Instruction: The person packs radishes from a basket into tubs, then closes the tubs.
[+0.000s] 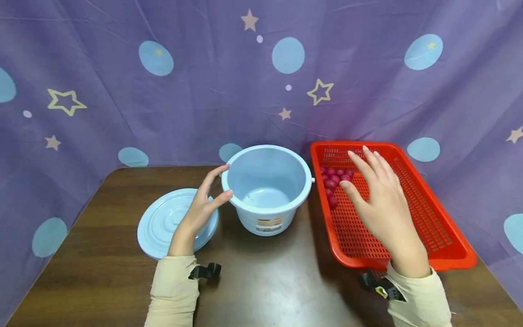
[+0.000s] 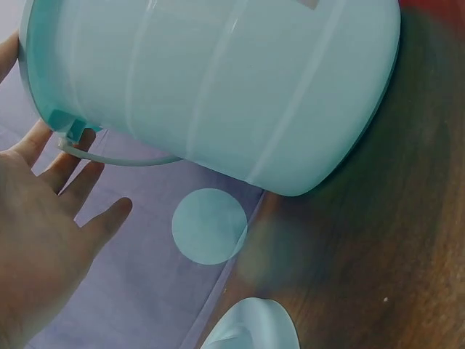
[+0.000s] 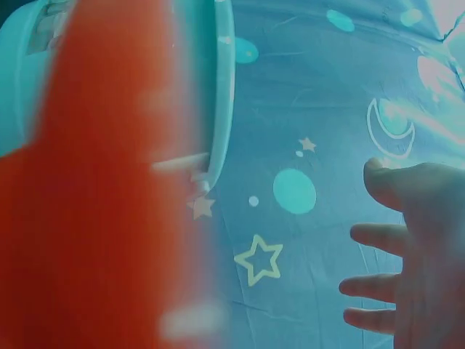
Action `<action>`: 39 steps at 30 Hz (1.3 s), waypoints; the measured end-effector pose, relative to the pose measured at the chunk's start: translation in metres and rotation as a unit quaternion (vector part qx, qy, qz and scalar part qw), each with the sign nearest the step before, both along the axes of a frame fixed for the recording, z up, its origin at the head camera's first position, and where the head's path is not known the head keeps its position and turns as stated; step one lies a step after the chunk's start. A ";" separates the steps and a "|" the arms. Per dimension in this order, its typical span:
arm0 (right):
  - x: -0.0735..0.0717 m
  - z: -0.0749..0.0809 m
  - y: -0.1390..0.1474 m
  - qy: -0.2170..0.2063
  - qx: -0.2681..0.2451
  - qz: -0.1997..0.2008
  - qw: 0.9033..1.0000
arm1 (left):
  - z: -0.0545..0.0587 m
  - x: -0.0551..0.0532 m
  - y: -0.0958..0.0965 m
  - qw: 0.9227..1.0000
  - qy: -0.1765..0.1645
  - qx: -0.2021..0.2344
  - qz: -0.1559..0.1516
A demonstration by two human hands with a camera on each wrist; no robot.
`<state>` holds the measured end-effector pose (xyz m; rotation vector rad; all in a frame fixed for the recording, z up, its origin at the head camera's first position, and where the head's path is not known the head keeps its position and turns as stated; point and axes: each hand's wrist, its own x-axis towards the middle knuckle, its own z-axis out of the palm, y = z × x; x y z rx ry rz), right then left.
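A light blue bucket stands upright mid-table, its mouth facing up. At its left rim is my left hand, thumb and index finger spread and touching the edge. In the left wrist view the other fingers extend beside the bucket's thin handle; none curls round it. My right hand hovers over the red mesh basket, fingers spread, holding nothing. Several dark pink balls are gathered along the basket's left side. The right wrist view shows that basket blurred and close.
A round light blue lid lies on the brown wooden table, left of the bucket and partly behind my left hand. A purple curtain with stars and blue dots hangs along the table's back edge.
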<state>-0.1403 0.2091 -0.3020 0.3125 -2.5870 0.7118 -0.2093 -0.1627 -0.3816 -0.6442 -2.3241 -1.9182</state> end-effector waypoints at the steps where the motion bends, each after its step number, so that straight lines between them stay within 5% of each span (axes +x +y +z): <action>1: 0.000 0.003 0.001 0.000 -0.022 0.009 1.000 | 0.000 0.000 0.001 1.000 -0.001 0.003 -0.003; 7: -0.005 0.021 0.003 -0.053 -0.108 0.059 0.991 | -0.001 0.000 0.000 1.000 -0.001 0.004 -0.001; 17: -0.033 0.025 0.012 -0.101 -0.011 0.119 0.988 | 0.001 0.005 -0.001 1.000 -0.026 -0.015 0.006; 29: -0.091 0.001 0.047 -0.161 -0.020 0.172 0.972 | 0.001 0.001 -0.002 1.000 -0.025 -0.019 0.004; 39: -0.126 -0.040 0.061 -0.228 -0.060 0.222 0.946 | 0.001 0.002 -0.004 1.000 -0.024 -0.017 0.004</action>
